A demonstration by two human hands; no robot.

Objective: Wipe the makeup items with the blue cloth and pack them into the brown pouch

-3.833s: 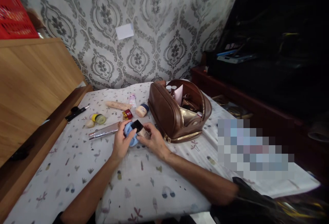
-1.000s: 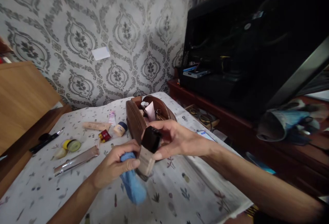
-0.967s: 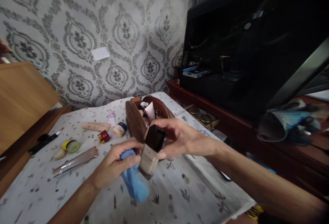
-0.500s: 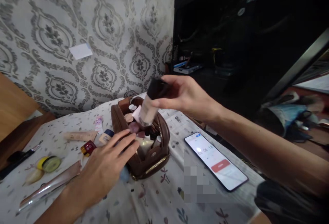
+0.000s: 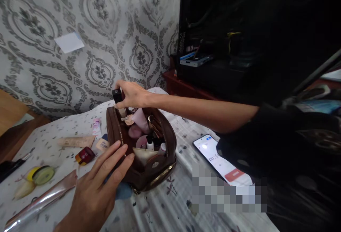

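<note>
An open brown leather cosmetic bag [image 5: 125,171] full of small bottles and tubes stands on a patterned cloth [image 5: 160,210]. My right hand [image 5: 132,94] reaches over its far end, pinching the black cap of a beige foundation bottle [image 5: 119,100] whose lower part is down inside the bag. My left hand [image 5: 98,189] lies flat against the bag's near left side, fingers spread. A blue cloth [image 5: 123,191] lies under that hand, partly hidden.
Left of the bag lie a red jar [image 5: 84,155], a beige tube [image 5: 76,141], a pink tube [image 5: 96,128], a yellow-green jar [image 5: 39,174] and a long silver tube [image 5: 39,203]. A lit phone [image 5: 217,155] lies to the right. A dark shelf unit [image 5: 239,40] stands behind.
My right hand carried the foundation bottle away from the blue cloth, up over the bag and lowered it into the far end. My left hand put down the cloth and moved against the bag.
</note>
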